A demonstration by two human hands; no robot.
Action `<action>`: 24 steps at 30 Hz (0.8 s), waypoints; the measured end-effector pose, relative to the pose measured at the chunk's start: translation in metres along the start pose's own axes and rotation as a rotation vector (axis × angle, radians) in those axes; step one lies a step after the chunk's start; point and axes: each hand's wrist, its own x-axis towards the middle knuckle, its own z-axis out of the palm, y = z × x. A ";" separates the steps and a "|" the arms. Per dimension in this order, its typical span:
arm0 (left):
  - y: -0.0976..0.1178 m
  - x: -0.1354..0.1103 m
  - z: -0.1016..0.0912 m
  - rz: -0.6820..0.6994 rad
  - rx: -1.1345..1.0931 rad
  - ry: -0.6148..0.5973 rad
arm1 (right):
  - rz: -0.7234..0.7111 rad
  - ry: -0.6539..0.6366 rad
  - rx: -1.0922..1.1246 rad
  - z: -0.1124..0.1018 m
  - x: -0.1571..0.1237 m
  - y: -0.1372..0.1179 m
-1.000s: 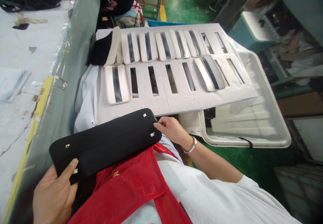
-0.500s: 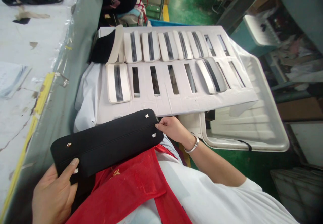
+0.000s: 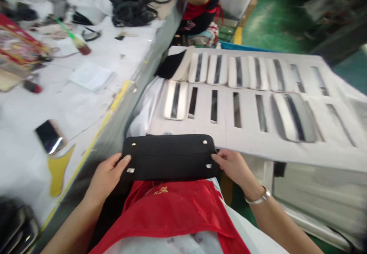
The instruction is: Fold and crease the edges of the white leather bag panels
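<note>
Held level in front of the red apron (image 3: 174, 204) is a black rectangular bag base (image 3: 169, 156) with rounded corners, a seam along its middle and a small metal stud near each corner. My left hand (image 3: 110, 173) grips its left end, thumb on top. At the opposite end my right hand (image 3: 233, 166) pinches the edge between thumb and fingers. The underside of the piece is hidden. Just beyond it lies a white slotted board (image 3: 223, 128) carrying several pale rounded panels (image 3: 237, 71) with dark centre strips.
On the left, a white worktable (image 3: 94, 131) with a yellow-taped edge holds a phone (image 3: 49, 136), a yellow tool (image 3: 59, 172), a glue brush (image 3: 82, 47) and black straps (image 3: 134, 11). A co-worker (image 3: 200, 2) sits behind. At lower right is a white plastic tub (image 3: 315, 193).
The view has swung left, showing more of the worktable. The black piece has turned from a slant to level, with both hands still on its ends.
</note>
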 end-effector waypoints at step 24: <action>-0.047 0.024 -0.005 0.106 -0.300 0.075 | 0.312 -0.085 -0.020 0.006 0.004 -0.025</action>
